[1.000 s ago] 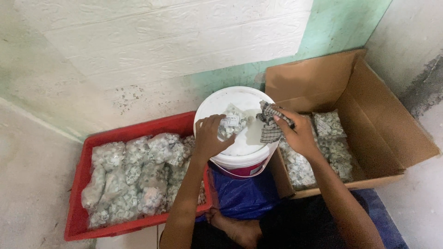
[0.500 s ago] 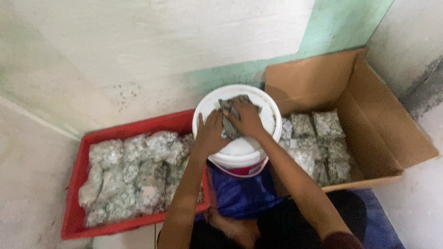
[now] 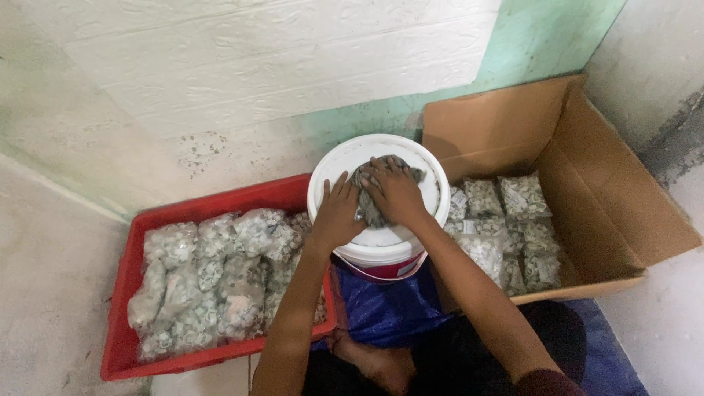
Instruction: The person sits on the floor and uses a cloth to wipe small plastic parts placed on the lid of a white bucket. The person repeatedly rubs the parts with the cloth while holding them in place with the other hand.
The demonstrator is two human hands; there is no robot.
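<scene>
Against a pale wall, both hands' fingers [image 3: 381, 172] flat, spread upon a small packet [image 3: 370, 205] atop a white bucket [image 3: 433, 180].

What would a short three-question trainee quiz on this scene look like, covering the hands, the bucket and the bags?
1. True or false: both hands rest on top of the white bucket.
2. Which container lies on the person's left: A the red crate, B the cardboard box?
3. What fills both containers?

Key
1. True: the left hand and right hand press a small bag flat on the lid.
2. A.
3. Clear bags of small pieces, too small to identify.
</scene>
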